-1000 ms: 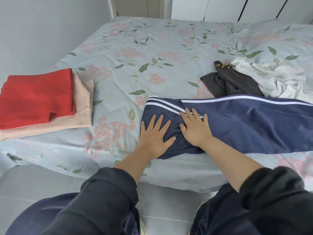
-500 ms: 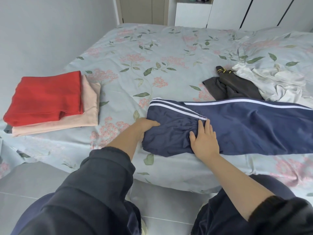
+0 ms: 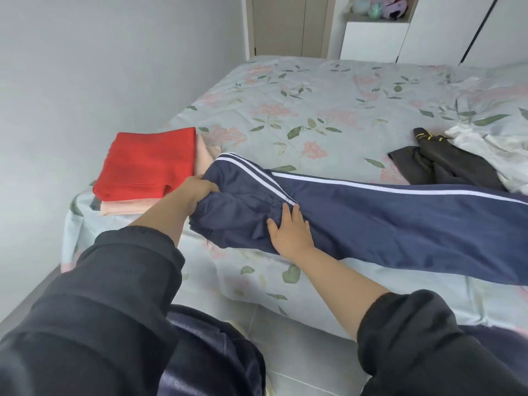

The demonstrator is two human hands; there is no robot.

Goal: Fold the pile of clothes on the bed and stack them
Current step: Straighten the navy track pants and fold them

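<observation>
Navy track pants point(image 3: 400, 221) with white side stripes lie lengthwise across the near edge of the bed point(image 3: 314, 110). My left hand point(image 3: 200, 190) grips their bunched left end, lifted slightly off the sheet. My right hand point(image 3: 291, 232) rests flat on the fabric just right of that end, fingers straight. To the left sits a folded stack: a red garment point(image 3: 148, 164) on top of a pale pink one point(image 3: 128, 208). At the right, a dark grey garment point(image 3: 440, 164) and a crumpled white garment point(image 3: 497, 150) lie unfolded.
A grey wall runs along the bed's left side. White wardrobe doors and a shelf niche with toys point(image 3: 377, 8) stand beyond the bed. Grey floor tiles point(image 3: 300, 352) show below the bed's near edge, between my dark sleeves.
My left hand went from lying flat on the pants to gripping their left end and pulling it left toward the stack. My right hand stayed flat on the fabric. The view tilted up.
</observation>
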